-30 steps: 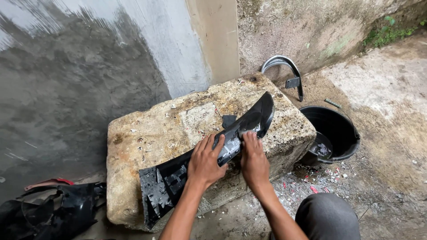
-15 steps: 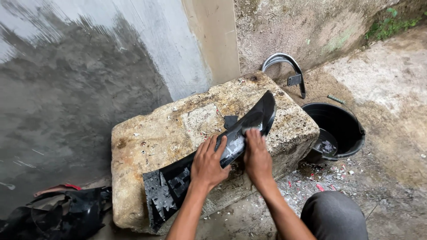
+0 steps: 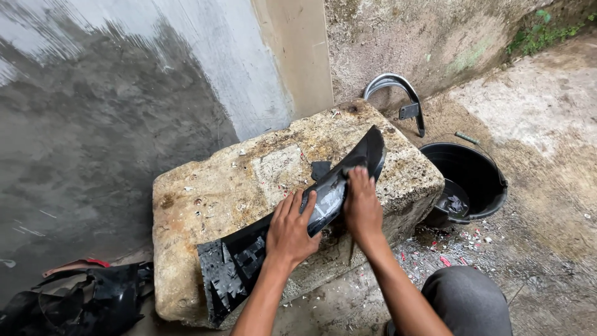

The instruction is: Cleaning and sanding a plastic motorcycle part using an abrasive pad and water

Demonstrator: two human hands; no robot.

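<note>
black panel pinned on stone block by both hands

the long black plastic panel is laid on the stone block, its long axis running from lower left to upper right of the frame; the left hand is pressed flat, open, mid-panel; the right hand, fingers curled down on it, is nearer the upper-right tip; a black bucket is seen at right.

Wet grey wall, rough concrete floor, daylight, weeds in corner
</note>
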